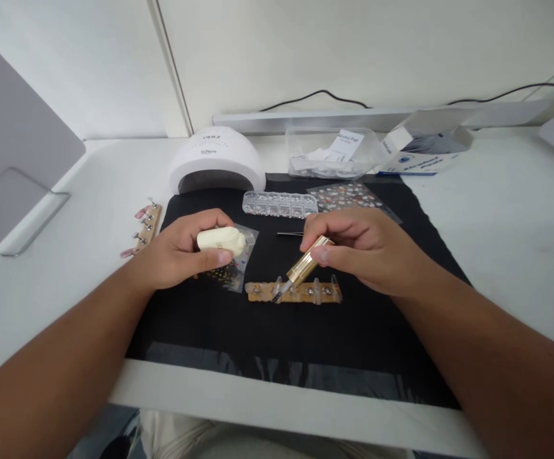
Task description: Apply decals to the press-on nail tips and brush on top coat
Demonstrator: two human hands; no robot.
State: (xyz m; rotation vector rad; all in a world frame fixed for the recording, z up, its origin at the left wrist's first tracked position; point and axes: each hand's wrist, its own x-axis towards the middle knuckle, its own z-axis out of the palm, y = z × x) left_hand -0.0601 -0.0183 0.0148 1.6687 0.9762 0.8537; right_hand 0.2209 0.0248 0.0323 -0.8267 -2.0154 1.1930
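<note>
My left hand [188,248] is closed around a cream-coloured nail polish bottle [220,241], tipped on its side with its neck to the right. Between thumb and fingers, my right hand [353,245] grips a gold-capped polish brush [309,261], its bristles slanting down to the left. Below the brush lies a wooden strip [300,293] carrying several clear nail tips on metal studs. The brush tip overlaps the strip's left part; whether it touches a nail tip, I cannot tell. Under my left hand is a clear sticker sheet [247,255], partly covered.
A white nail lamp [217,156] stands at the back left. Behind my hands are a clear rhinestone case [280,205], another sticker sheet [348,196], a plastic bin [300,167] and an alcohol pad box [417,162]. A second nail stand [147,226] sits left of the black mat [210,331].
</note>
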